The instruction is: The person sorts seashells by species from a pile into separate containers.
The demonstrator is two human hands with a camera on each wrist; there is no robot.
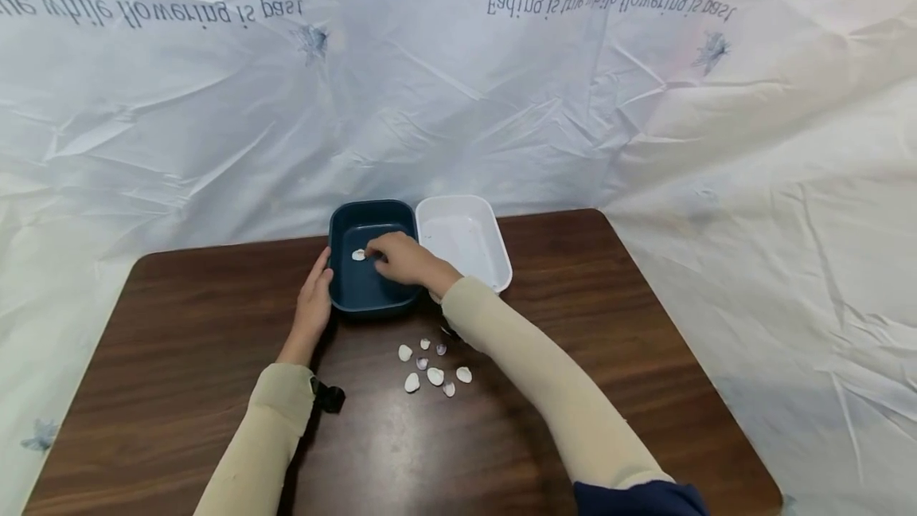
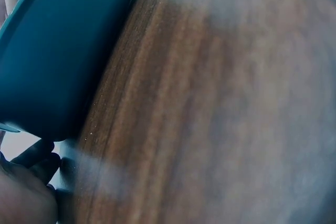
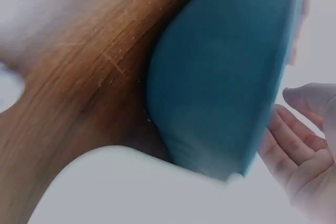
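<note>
A dark teal plastic tub (image 1: 374, 310) stands near the table's far edge. My left hand (image 1: 313, 299) rests along its left side, fingers stretched out against the outer wall. Over the tub's inside is my right hand (image 1: 403, 257), reaching in from the right with its fingertips beside a white seashell (image 1: 359, 255) on the tub floor. In the right wrist view, the thumb and fingers of that hand stand apart behind the tub's rim, which partly covers the fingertips. Several small white and purplish shells (image 1: 435, 377) lie scattered on the table in front of the tub.
A white tub (image 1: 504, 265) stands directly right of the teal one, partly behind my right forearm. The brown wood-grain table (image 1: 215, 341) ends at a pale, creased printed sheet (image 1: 458, 86) that hangs behind it.
</note>
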